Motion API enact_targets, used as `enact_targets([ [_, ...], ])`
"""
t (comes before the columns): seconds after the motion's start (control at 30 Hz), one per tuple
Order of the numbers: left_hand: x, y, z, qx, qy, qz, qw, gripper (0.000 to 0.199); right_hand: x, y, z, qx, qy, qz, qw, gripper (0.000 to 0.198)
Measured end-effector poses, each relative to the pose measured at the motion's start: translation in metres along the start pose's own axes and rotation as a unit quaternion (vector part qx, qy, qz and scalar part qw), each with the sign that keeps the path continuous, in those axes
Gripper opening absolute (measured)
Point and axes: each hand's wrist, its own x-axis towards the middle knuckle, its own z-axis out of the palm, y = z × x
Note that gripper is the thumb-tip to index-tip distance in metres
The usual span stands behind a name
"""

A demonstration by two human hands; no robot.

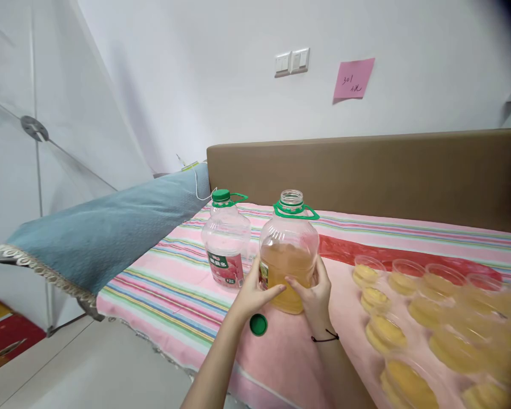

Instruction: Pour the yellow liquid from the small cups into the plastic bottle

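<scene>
A large clear plastic jug (pixel 288 258) with a green carrying ring stands uncapped before me, roughly half full of amber liquid. My left hand (pixel 254 295) wraps round its lower left side, partly covering the label. On its right side my right hand (pixel 317 292) grips it low down, a thin dark cord round the wrist. The fingertips behind the jug are hidden. Just in front of it lies a green screw cap (pixel 258 324), inner side up. To its left stands a second jug (pixel 225 244), capped in green, with a pink label.
Several clear plastic cups (pixel 385 332) of yellowish contents stand in rows at the right. Beneath everything is a striped pink cloth (pixel 174 272). A red strip (pixel 344 250) lies behind the cups. A brown headboard (pixel 366 170) and blue-draped side (pixel 111 227) border the surface.
</scene>
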Motion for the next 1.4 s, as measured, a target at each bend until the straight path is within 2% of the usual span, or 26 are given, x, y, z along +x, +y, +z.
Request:
enact_targets([
  [0.13,-0.003,-0.020,-0.001,0.019,0.015,-0.020,1.000,0.105,-0.003,0.017,-0.003,0.018,-0.016,0.024,0.999,0.089],
  [0.3,-0.002,-0.032,-0.001,0.048,0.031,-0.005,0.998,0.097,-0.001,0.026,-0.004,0.002,-0.032,0.035,0.999,0.093],
  [0.53,0.003,-0.025,0.010,0.040,0.063,0.003,0.997,0.087,0.007,0.019,-0.003,0.047,-0.089,0.047,0.994,0.092],
  [0.63,-0.004,-0.018,0.007,0.069,0.064,-0.004,0.996,0.095,0.008,0.015,-0.004,0.041,-0.092,0.048,0.994,0.092],
  [0.7,-0.017,-0.014,0.003,0.160,0.101,-0.030,0.981,0.103,0.007,0.013,-0.005,0.032,-0.096,0.060,0.993,0.093],
  [0.77,-0.036,-0.012,-0.001,0.301,0.118,-0.081,0.943,0.098,0.006,0.011,-0.007,0.014,-0.096,0.070,0.993,0.096],
  [0.83,-0.056,-0.010,-0.003,0.407,0.099,-0.127,0.899,0.082,0.004,0.009,-0.008,-0.012,-0.085,0.075,0.993,0.100],
  [0.87,-0.064,-0.009,-0.002,0.434,0.089,-0.141,0.886,0.071,0.001,0.007,-0.009,-0.028,-0.075,0.074,0.994,0.103],
  [0.97,-0.080,-0.008,0.001,0.451,0.096,-0.145,0.876,0.043,-0.012,-0.004,-0.010,-0.090,-0.038,0.055,0.994,0.105],
  [1.07,-0.081,-0.008,0.004,0.430,0.120,-0.126,0.886,0.030,-0.030,-0.028,-0.015,-0.153,0.000,0.031,0.988,0.080],
  [1.13,-0.080,-0.005,0.008,0.391,0.138,-0.107,0.904,0.034,-0.042,-0.048,-0.020,-0.179,-0.003,0.046,0.983,0.061],
  [1.23,-0.080,0.010,0.021,0.310,0.151,-0.048,0.937,0.050,-0.049,-0.082,-0.030,-0.116,-0.098,0.151,0.977,0.050],
  [1.3,-0.080,0.026,0.035,0.266,0.156,0.005,0.951,0.053,-0.047,-0.103,-0.036,-0.026,-0.179,0.232,0.956,0.049],
  [1.4,-0.077,0.053,0.059,0.169,0.176,0.067,0.967,0.050,-0.039,-0.128,-0.042,0.074,-0.243,0.272,0.928,0.042],
])
